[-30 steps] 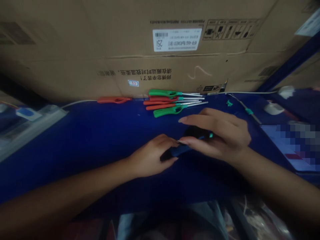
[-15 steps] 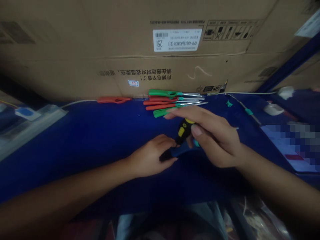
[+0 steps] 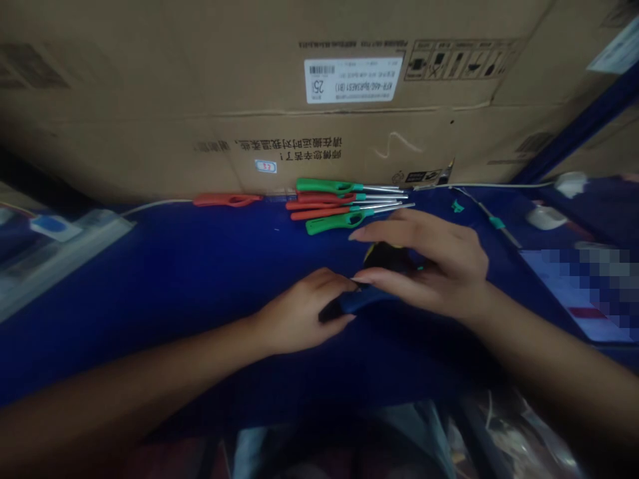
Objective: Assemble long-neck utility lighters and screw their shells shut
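Observation:
My left hand (image 3: 304, 313) is closed round the black end of a blue long-necked lighter (image 3: 362, 299), which lies across to the right under my other hand. In my right hand (image 3: 439, 266) is a screwdriver (image 3: 384, 256) with a black-and-yellow handle, loosely held between thumb and bent fingers. Its tip is hidden, and the fingers cover the lighter's far end. Just behind, on the blue tabletop (image 3: 200, 266), green lighters (image 3: 324, 186) and red lighters (image 3: 319, 207) with metal necks lie side by side.
A large cardboard box (image 3: 174, 80) stands along the back edge. A separate red lighter handle (image 3: 224, 199) lies by its foot. To the right are a teal scrap (image 3: 456, 207), a metal rod with a teal collar (image 3: 496, 223), a white plug (image 3: 546, 216) and a partly blurred screen (image 3: 564, 293).
The fingers of my right hand have spread and shifted round the screwdriver handle, which now sits further right and more hidden. My left hand and the blue lighter have stayed in place.

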Demonstrator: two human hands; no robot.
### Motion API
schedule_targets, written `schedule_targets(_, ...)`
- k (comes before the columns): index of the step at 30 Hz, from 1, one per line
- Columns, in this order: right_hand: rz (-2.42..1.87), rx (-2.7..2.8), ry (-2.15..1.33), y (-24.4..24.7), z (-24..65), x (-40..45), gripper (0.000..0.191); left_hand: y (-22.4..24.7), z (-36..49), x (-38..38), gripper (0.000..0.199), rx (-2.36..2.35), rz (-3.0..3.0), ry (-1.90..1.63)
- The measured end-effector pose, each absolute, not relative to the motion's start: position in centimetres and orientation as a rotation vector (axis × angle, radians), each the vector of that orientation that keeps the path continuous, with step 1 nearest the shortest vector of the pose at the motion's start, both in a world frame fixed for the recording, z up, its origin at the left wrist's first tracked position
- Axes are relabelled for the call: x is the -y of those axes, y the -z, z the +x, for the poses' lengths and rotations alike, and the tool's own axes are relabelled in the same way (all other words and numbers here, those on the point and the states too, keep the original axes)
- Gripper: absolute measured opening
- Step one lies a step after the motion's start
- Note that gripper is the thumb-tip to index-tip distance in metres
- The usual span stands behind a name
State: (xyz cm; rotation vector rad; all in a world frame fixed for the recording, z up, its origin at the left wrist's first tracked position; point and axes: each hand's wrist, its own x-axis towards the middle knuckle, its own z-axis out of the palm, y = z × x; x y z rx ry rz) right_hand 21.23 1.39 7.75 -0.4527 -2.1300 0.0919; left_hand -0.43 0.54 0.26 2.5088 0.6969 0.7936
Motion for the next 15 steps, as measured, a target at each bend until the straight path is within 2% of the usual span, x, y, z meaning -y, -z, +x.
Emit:
schedule_targets(2, -0.457, 2.139, -0.016, -7.72, 21.23, -1.37, 0.034, -0.25, -0.43, -0.56, 0.029, -0.691, 2.513, -0.798)
schedule_targets(7, -0.497, 2.173, -0.415, -7.89, 21.04, -1.09, 0.038, -0.36, -0.42, -0.53, 0.028, -0.691, 2.483, -0.766)
schedule_targets(12, -0.488, 2.078, 0.054, -7.79, 21.32, -1.18, 0.025, -0.24, -0.48, -0.47, 0.035, -0.728, 2.489, -0.788)
schedule_targets(15, -0.521, 2.153, -0.222, -7.85, 21.22, -1.15, 0.033, -0.23, -0.49, -0.49, 0.034, -0.721, 2.478, -0.763)
